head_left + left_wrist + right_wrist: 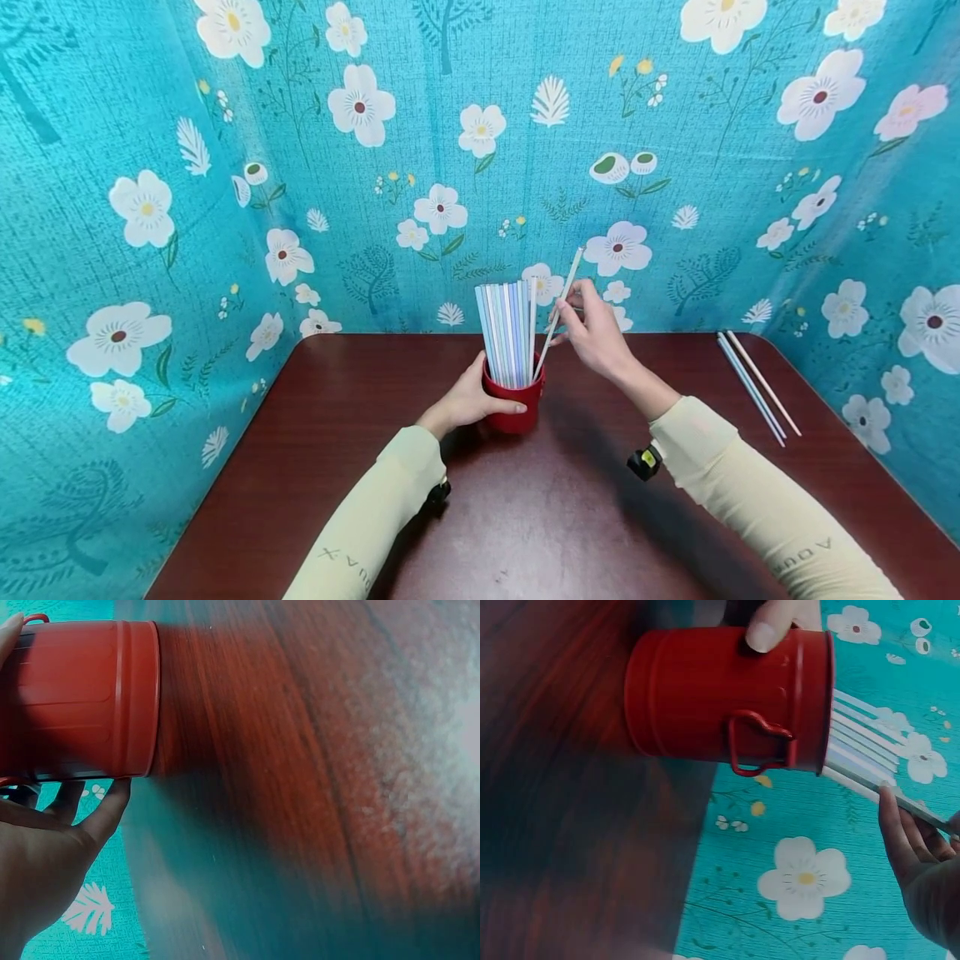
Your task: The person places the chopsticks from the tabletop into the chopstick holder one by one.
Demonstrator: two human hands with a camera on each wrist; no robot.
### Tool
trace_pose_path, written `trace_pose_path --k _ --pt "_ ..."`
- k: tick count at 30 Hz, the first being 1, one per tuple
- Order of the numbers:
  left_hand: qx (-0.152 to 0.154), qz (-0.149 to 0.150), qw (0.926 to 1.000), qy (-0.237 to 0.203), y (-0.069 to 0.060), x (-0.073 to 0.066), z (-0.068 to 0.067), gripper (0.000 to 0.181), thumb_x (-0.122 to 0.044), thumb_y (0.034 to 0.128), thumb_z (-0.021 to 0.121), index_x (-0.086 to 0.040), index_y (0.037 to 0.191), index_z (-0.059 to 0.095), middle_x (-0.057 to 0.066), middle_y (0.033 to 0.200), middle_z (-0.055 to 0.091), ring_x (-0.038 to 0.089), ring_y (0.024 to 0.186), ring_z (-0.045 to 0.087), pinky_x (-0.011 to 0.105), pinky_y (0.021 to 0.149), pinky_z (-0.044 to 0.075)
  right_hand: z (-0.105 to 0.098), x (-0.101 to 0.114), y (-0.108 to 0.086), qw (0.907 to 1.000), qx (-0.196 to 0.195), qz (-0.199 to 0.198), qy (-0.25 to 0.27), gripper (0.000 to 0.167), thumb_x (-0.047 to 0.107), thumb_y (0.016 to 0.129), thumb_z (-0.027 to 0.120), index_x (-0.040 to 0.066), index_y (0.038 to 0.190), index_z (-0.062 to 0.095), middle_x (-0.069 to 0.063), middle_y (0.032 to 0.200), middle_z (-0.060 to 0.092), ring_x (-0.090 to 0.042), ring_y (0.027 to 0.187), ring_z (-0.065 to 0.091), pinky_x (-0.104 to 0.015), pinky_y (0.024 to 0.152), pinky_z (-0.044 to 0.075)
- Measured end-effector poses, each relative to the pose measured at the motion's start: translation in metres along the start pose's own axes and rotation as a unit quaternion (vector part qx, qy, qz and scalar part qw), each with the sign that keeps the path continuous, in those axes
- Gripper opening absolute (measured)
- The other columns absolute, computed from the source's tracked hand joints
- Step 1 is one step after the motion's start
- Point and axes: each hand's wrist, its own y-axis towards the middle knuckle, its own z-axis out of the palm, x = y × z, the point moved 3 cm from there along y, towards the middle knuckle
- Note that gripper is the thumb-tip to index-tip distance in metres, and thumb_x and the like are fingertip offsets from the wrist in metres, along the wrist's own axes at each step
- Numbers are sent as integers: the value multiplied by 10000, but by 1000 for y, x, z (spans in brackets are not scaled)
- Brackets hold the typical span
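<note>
A red metal cup (514,410) with small looped handles stands on the table and holds a bunch of slim pastel sticks (504,333). My left hand (472,396) grips it from the left, thumb across the front. To the right of the bunch, my right hand (592,329) pinches one slim pale stick (570,279) between thumb and fingers. That stick leans right, its lower end at the cup's rim. The right wrist view shows the cup's handle (757,746) and the right fingers (892,825) on the stick; whether its tip is inside the cup is hidden.
Several similar loose sticks (753,387) lie at the right side of the dark red-brown wooden table (360,400). A turquoise floral cloth (420,150) hangs close behind and along both sides. Each sleeve carries a small black wrist device (643,462).
</note>
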Motion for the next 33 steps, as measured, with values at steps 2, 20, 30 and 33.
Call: trace_pose_path --k 2,20,30,33 --pt "-10 -6 10000 -9 0 0 1 974 -335 750 919 -317 1515 316 -51 1450 512 195 1296 502 468 1042 506 2 -5 -1 9999 74 116 -99 209 171 1101 464 -9 1191 408 -241 1009 658 -379 762 730 -340 634 622" --pt "59 165 9998 -68 1 0 1 987 -304 757 915 -331 1527 299 -65 1456 509 181 1301 506 459 1046 505 25 -29 -11 9879 350 336 -1473 109 146 1063 550 52 1097 506 -114 902 688 -218 764 624 -347 631 449" --pt "86 125 9998 -114 2 1 1 986 -312 752 919 -351 1520 302 -77 1448 510 176 1290 510 455 1033 515 29 -33 -9 9887 421 448 -1367 119 135 1052 565 38 1111 530 -155 956 669 -221 810 623 -341 713 480" --pt "116 114 9998 -132 1 0 1 983 -303 757 917 -354 1519 298 -78 1450 506 174 1293 505 452 1031 516 30 -33 -9 9883 507 497 -1353 114 129 1049 572 35 1102 534 -124 940 650 -218 793 600 -333 705 482"
